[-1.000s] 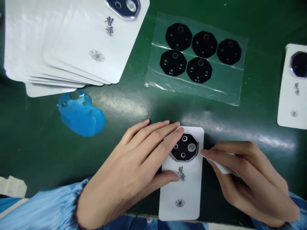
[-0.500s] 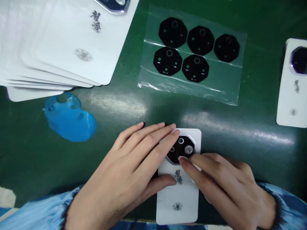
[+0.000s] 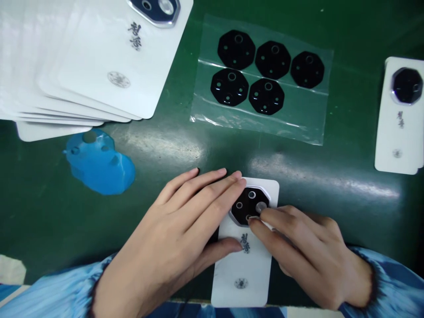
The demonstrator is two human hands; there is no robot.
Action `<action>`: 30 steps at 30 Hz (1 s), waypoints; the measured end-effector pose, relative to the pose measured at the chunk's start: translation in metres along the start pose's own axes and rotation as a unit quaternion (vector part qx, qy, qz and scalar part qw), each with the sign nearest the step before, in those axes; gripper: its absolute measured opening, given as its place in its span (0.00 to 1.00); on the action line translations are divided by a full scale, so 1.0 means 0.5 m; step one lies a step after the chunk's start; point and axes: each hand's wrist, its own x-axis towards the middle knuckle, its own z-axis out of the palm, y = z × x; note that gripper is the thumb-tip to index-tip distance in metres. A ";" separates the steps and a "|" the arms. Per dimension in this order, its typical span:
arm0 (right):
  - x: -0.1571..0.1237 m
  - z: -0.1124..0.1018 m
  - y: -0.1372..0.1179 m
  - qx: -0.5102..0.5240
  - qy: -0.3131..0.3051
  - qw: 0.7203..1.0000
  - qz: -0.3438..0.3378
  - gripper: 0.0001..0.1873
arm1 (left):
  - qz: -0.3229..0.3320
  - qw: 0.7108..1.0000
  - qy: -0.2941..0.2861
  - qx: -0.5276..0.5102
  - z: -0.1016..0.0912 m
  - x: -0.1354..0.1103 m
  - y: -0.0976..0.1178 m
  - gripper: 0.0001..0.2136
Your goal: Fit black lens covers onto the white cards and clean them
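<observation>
A white phone-shaped card (image 3: 241,274) lies upright on the green mat, with a black octagonal lens plate (image 3: 248,205) on its upper part. My left hand (image 3: 172,225) rests flat across the card, its fingertips at the plate's upper left edge and its thumb on the card below. My right hand (image 3: 301,251) comes in from the right, with its fingertips on the plate's lower right edge. The fingers hide part of the plate. Whether they pinch a thin white piece there, I cannot tell.
A fanned stack of white cards (image 3: 109,57) lies at upper left, above a blue film piece (image 3: 99,163). A clear plastic sheet (image 3: 258,79) holds several black octagonal plates. Another white card (image 3: 399,132) with a plate lies at right, on the green mat (image 3: 347,110).
My right hand has moved left onto the plate, and the white strip held in it earlier no longer shows. My left hand stays on the card, and the view has shifted slightly.
</observation>
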 end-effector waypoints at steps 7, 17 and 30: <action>0.004 -0.018 0.011 0.135 0.122 0.955 0.235 0.13 | 0.003 1.000 0.012 -0.003 0.001 0.002 0.000 0.32; 0.010 -0.018 0.010 0.194 0.161 0.921 0.297 0.14 | -0.002 1.000 0.016 -0.005 0.000 0.001 0.002 0.32; 0.012 -0.001 0.002 0.025 0.028 0.998 0.058 0.16 | 0.001 1.000 0.023 0.006 0.000 0.006 0.005 0.28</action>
